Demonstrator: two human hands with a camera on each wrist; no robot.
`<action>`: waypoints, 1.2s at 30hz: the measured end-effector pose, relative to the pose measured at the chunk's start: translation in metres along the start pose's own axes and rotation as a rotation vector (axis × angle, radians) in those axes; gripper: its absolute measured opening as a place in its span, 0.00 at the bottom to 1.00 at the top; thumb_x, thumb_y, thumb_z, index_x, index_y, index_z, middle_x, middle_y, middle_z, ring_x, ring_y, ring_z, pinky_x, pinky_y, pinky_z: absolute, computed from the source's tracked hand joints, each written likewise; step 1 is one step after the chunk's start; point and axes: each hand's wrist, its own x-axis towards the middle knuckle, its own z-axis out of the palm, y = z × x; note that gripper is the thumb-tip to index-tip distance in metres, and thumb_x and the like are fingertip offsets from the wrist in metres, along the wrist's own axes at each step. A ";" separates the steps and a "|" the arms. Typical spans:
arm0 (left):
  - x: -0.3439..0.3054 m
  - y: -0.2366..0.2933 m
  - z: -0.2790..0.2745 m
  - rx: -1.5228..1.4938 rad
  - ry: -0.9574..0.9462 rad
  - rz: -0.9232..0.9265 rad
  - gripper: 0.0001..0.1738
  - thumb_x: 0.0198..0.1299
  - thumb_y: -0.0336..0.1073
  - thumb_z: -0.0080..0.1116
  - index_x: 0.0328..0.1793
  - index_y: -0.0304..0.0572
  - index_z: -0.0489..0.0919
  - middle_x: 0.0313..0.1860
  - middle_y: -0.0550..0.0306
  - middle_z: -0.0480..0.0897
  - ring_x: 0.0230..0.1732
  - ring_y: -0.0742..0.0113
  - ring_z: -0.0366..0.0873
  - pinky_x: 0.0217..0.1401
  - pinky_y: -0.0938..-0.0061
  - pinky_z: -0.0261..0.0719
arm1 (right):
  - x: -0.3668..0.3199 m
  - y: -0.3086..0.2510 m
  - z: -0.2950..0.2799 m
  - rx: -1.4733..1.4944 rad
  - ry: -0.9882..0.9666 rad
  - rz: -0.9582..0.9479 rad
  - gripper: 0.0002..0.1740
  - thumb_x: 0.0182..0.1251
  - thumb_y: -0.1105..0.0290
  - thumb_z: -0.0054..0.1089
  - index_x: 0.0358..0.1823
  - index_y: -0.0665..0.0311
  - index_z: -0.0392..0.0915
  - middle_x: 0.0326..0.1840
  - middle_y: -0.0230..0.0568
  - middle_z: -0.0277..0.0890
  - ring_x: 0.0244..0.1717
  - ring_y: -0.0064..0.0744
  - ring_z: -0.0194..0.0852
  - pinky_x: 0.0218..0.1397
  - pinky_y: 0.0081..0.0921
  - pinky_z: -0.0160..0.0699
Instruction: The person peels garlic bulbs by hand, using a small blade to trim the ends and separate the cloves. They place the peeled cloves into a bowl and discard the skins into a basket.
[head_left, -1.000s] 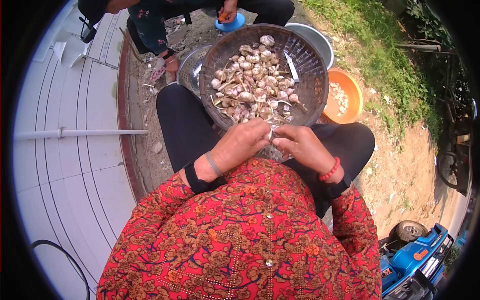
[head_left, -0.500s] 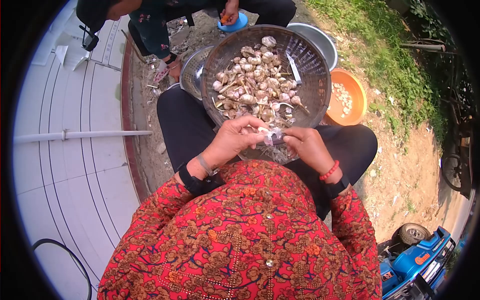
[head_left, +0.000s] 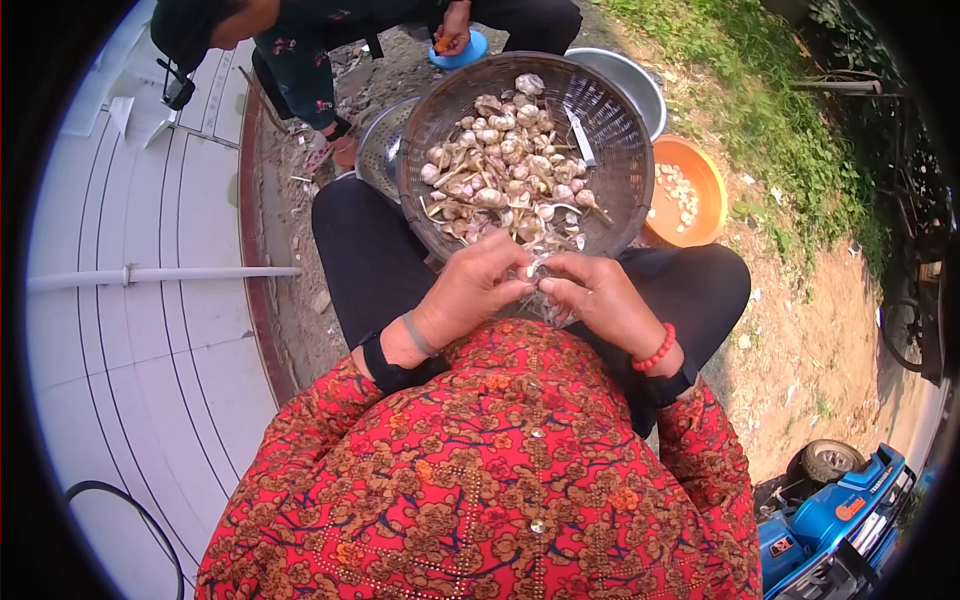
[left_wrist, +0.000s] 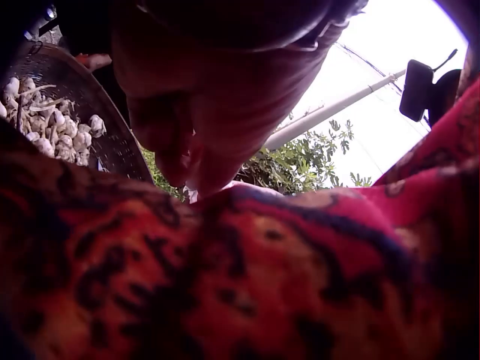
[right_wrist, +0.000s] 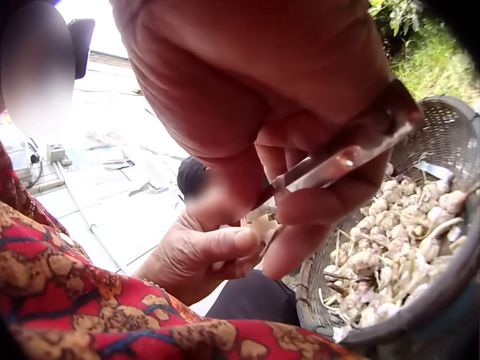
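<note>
Just over the near rim of a dark wicker basket (head_left: 628,200), both hands meet fingertip to fingertip. My left hand (head_left: 472,288) pinches a pale garlic clove (right_wrist: 262,226) between thumb and fingers. In the right wrist view, a small knife (right_wrist: 337,162) with a shiny metal surface lies across the curled fingers of my right hand (head_left: 607,303). That hand's thumb and forefinger come right up to the clove. Garlic bulbs (head_left: 505,155) with dry stems are heaped in the basket. The left wrist view mostly shows a dark hand and the red flowered sleeve.
A white narrow flat piece (head_left: 580,137) lies in the basket. To the right stands an orange basin (head_left: 714,185) with peeled cloves (head_left: 677,192); behind is a metal basin (head_left: 652,92). A perforated metal colander (head_left: 374,152) sits left. Another person (head_left: 300,60) crouches opposite beside a blue dish (head_left: 462,50).
Half a second ago the hands were farther apart with papery skin spread between them. Now the fingertips are back together and that loose skin no longer shows. The basket's contents look the same.
</note>
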 end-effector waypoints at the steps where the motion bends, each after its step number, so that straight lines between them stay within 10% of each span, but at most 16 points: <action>1: -0.001 0.000 0.001 0.028 0.008 0.018 0.11 0.52 0.27 0.66 0.40 0.39 0.77 0.31 0.60 0.71 0.29 0.70 0.72 0.31 0.76 0.71 | 0.000 0.000 0.000 0.016 -0.001 -0.003 0.11 0.66 0.71 0.57 0.45 0.72 0.79 0.27 0.40 0.78 0.22 0.24 0.78 0.27 0.24 0.77; 12: -0.002 0.011 0.002 0.329 -0.024 0.179 0.13 0.47 0.27 0.66 0.35 0.40 0.73 0.33 0.54 0.72 0.33 0.52 0.78 0.34 0.62 0.77 | 0.002 0.008 -0.002 0.138 -0.122 0.083 0.09 0.70 0.73 0.52 0.35 0.72 0.77 0.22 0.35 0.75 0.20 0.21 0.75 0.24 0.19 0.75; 21: -0.006 0.009 0.001 -0.146 -0.001 -0.042 0.11 0.50 0.27 0.68 0.38 0.38 0.78 0.31 0.60 0.72 0.29 0.73 0.74 0.30 0.80 0.71 | -0.009 -0.003 -0.003 0.161 0.023 0.121 0.08 0.69 0.75 0.53 0.36 0.73 0.79 0.23 0.32 0.75 0.22 0.18 0.74 0.25 0.18 0.77; 36: -0.007 0.014 -0.002 -0.020 0.010 0.060 0.11 0.52 0.25 0.64 0.43 0.39 0.78 0.33 0.60 0.71 0.30 0.71 0.72 0.32 0.77 0.71 | -0.018 -0.009 0.003 0.029 0.041 -0.013 0.12 0.67 0.71 0.58 0.46 0.71 0.78 0.30 0.37 0.77 0.24 0.21 0.78 0.28 0.21 0.77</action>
